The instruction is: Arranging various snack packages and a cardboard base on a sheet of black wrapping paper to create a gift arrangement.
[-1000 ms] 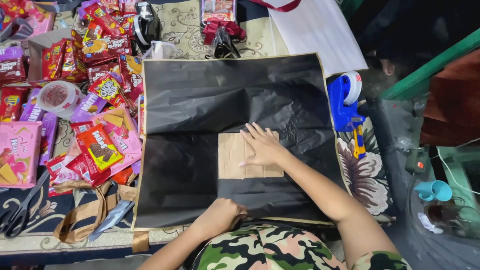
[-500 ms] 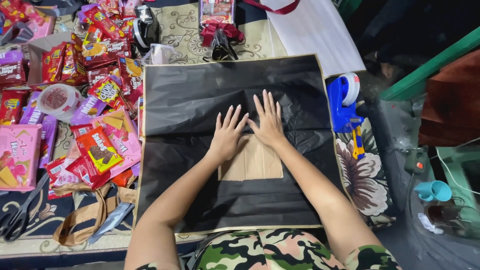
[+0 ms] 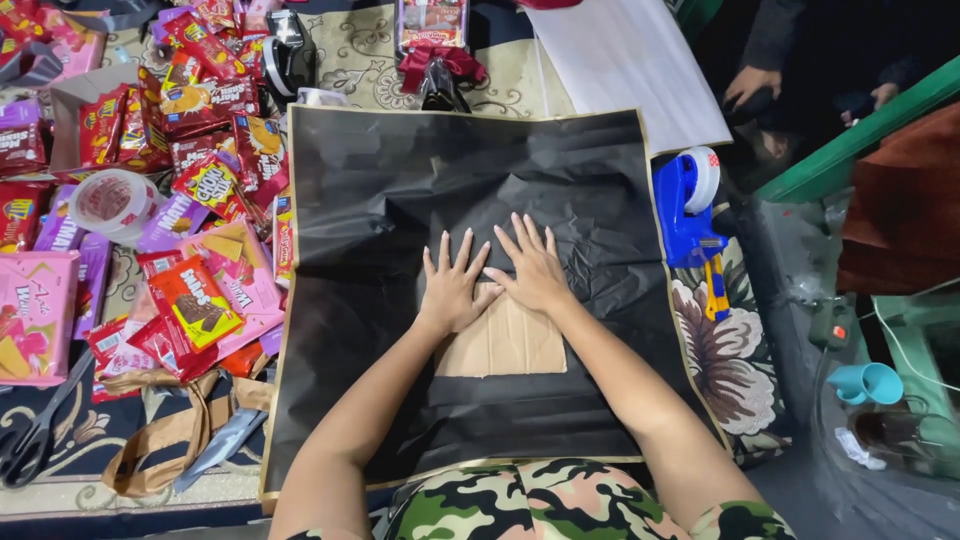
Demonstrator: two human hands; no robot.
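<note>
A large sheet of black wrapping paper (image 3: 380, 200) with a gold edge lies spread on the patterned rug. A flat brown cardboard piece (image 3: 505, 350) rests near its middle. My left hand (image 3: 452, 285) and my right hand (image 3: 532, 265) lie flat, fingers spread, side by side on the far edge of the cardboard and the black paper beyond it. Neither hand holds anything.
Several snack packets (image 3: 200, 180) and a pink box (image 3: 35, 315) crowd the left side, with a clear tape roll (image 3: 112, 200). Scissors (image 3: 35, 430) and a brown strap (image 3: 160, 440) lie at lower left. A blue tape dispenser (image 3: 690, 215) sits right; white paper (image 3: 630, 70) beyond.
My left hand came up from near my lap and joined the right hand on the cardboard. Both hands then slid a little farther away, flattening the paper.
</note>
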